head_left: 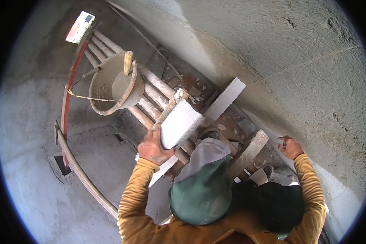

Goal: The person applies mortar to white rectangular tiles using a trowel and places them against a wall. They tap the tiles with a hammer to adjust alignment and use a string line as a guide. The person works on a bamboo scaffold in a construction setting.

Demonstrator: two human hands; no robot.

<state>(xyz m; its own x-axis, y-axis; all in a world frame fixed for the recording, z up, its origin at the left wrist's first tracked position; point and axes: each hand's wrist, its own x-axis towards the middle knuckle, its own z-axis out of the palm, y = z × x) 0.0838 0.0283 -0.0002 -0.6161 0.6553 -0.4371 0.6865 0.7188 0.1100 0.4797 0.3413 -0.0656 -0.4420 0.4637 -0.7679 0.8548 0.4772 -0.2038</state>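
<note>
My left hand is wrapped round the lower left edge of a white-faced rectangular block with rough, plaster-smeared sides. Its thumb and fingers press against the block above the poles. Close to the plastered wall, my right hand is closed with its fingers curled; a small dark bit shows at the fingertips, too little to name. Up and left of the block, a round bucket with grey wet mix inside stands on the poles. A tool's wooden handle sticks up at its rim, the rest hidden.
Several round poles form a platform. Two plaster-spattered beams jut toward the rough grey wall, crossed by a thin string. A curved wooden pole and a red bar rise at left. Rubble lies below.
</note>
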